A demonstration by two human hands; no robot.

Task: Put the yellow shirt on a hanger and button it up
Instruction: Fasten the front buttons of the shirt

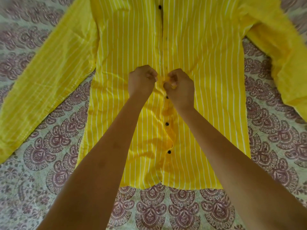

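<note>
Shirt (199, 67) beneath left grip (142, 80), right grip (181, 87), both pinching its placket (163, 52)

Head camera, close above shirt (199, 80).

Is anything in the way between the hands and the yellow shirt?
No, nothing visible is in the way. The left hand and the right hand already pinch the yellow shirt at its front opening, just above a black button.

pale bedspread (49, 163), maroon paisley print
</note>
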